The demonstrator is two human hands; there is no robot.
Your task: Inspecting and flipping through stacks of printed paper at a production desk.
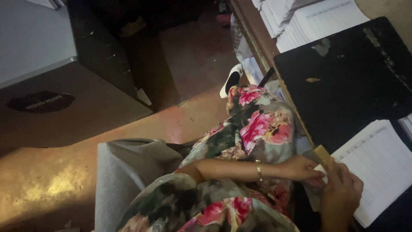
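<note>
Both hands meet at the near corner of the ruled paper stack (377, 167) lying on the dark surface (343, 81). The left hand (302, 167), gold bracelet (259, 170) at its wrist, has fingers closed narrowly on a small tan card-like piece (322, 153) at that corner. The right hand (341, 191) is curled over the stack's edge; whether it grips sheets I cannot tell. My judgement: pinching so near the edge could drag top sheets off the stack toward the floral-print lap (257, 129), skewing the pile. Beyond the stack, tall white paper piles (309, 19) crowd the far end of the surface, and a grey cloth (124, 172) lies well left of the stack
</note>
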